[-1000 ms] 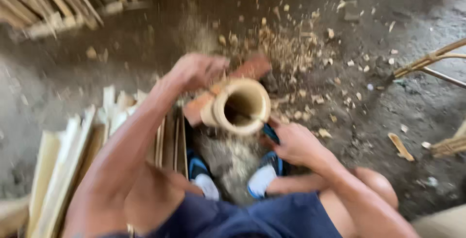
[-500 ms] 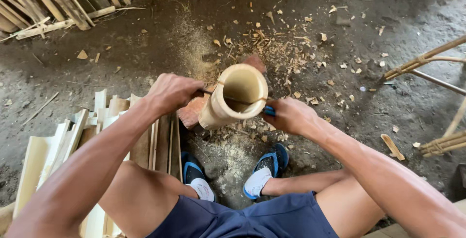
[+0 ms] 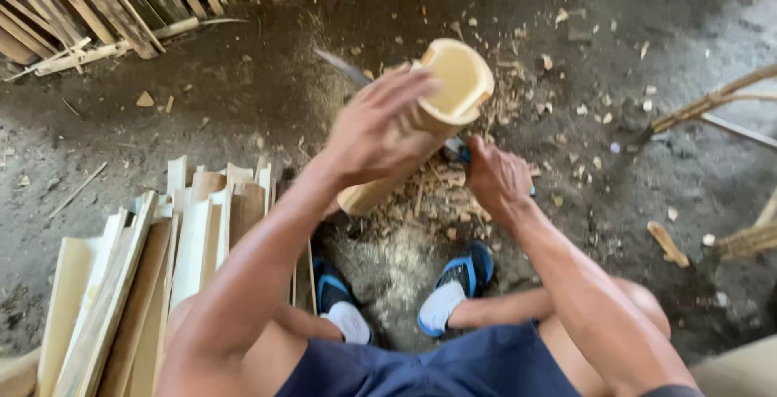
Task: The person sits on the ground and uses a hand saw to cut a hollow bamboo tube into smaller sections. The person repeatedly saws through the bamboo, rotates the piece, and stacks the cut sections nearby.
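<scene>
A short, hollow, pale bamboo tube [image 3: 457, 81] leans tilted over a heap of chips, with its open end pointing up and to the right. My left hand [image 3: 380, 126] wraps around the tube's side from the left. A knife lies across behind the tube, its grey blade [image 3: 340, 65] sticking out at the upper left. My right hand [image 3: 498, 178] sits just right of the tube's lower part, closed around the knife's blue handle [image 3: 457, 152], which is mostly hidden.
Split bamboo slats [image 3: 121, 284] lie stacked at my left knee. More bamboo strips [image 3: 121, 0] are piled at the top left. Thin bamboo sticks [image 3: 712, 101] lie at the right. Chips [image 3: 437, 195] litter the dirt floor. My feet wear blue sandals [image 3: 461, 280].
The tube has tilted and its top has swung up and to the right. My left hand has slid onto its side. The knife blade now shows at the upper left.
</scene>
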